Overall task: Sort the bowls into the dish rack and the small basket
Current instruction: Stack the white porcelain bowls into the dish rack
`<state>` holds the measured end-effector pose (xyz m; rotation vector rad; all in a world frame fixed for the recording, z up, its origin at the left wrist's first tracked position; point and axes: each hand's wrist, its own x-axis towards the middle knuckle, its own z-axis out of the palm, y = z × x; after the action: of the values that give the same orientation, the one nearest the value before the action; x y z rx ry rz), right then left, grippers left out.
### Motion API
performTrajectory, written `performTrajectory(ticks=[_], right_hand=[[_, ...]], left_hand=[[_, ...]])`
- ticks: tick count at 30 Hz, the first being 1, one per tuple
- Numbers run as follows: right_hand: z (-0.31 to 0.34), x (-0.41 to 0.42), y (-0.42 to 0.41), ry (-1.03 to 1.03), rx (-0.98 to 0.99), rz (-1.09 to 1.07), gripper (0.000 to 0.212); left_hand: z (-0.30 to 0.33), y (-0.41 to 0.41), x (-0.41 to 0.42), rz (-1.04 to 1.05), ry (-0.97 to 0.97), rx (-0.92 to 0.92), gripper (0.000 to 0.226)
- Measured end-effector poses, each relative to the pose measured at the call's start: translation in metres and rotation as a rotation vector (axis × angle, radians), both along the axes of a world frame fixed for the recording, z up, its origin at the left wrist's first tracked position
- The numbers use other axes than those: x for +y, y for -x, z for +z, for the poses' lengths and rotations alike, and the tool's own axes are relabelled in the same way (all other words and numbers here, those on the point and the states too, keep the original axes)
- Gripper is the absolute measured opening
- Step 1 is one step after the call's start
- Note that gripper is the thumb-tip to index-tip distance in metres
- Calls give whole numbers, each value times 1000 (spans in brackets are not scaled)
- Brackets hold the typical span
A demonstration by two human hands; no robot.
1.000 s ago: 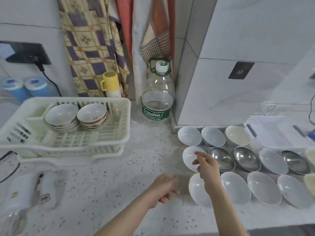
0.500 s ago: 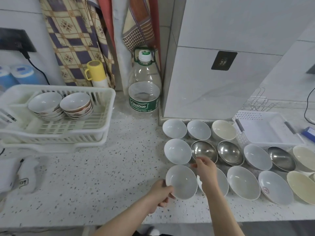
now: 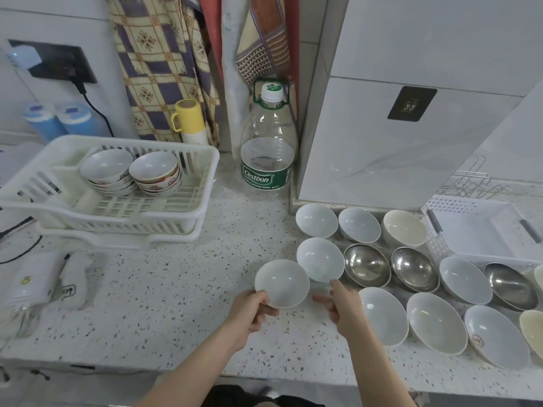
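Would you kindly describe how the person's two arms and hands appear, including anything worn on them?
Both forearms are bare up to the picture's lower edge: no sleeves, gloves or watch show. The left hand and right hand carry no visible rings or markings, and no cables or straps run along either arm.

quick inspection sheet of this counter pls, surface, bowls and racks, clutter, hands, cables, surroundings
surface: speckled stone counter, dry as far as can be seen.
job's things: dish rack holds two stacks of patterned bowls; small basket holds no bowls; loose bowls, white, cream and steel, sit in rows on the counter beside the basket; one white bowl is in the left hand.
clutter: water bottle, yellow mug, white gadgets at the near left.
hands: left hand grips the white bowl's rim; right hand is open, holding nothing.
cables: black cord plugged into the wall socket.
surroundings: hanging cloths, tiled walls.
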<state>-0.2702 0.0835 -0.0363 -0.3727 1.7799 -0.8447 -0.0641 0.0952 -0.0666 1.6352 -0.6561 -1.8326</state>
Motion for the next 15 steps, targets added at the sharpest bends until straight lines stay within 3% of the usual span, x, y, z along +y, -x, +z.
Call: performTrajectory(ticks=[15], right_hand=[[-11,-12,-33,27,-138,-245,39]], left_hand=[[12,-51,-27,123,20,-2,20]])
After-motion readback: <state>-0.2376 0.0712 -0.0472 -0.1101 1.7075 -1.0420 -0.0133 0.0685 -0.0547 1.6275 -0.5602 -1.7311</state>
